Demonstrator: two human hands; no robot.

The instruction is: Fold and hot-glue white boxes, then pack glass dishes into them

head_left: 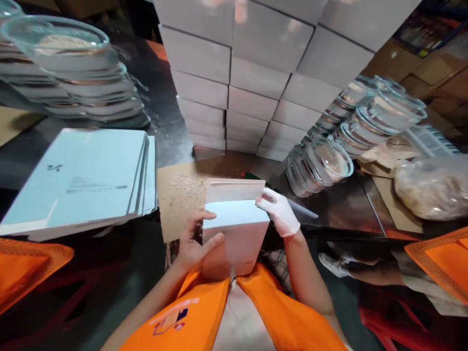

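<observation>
Close to my body, a small white cardboard box (pixel 236 239) is tilted, with its end flap (pixel 236 189) raised at the far side. My left hand (pixel 193 241), bare, grips the box's left side, thumb across the near face and fingers at the edge. My right hand (pixel 278 208) wears a white glove, its fingertips pinching the right corner where the flap meets the box. What lies inside the box is hidden.
A wall of stacked white boxes (pixel 256 102) rises ahead. Flattened pale-blue cartons (pixel 80 175) lie left. Stacks of clear round containers stand left (pixel 84 73) and right (pixel 318 165). A plastic bag (pixel 433 187) lies far right. Beneath is a cardboard sheet (pixel 179 200).
</observation>
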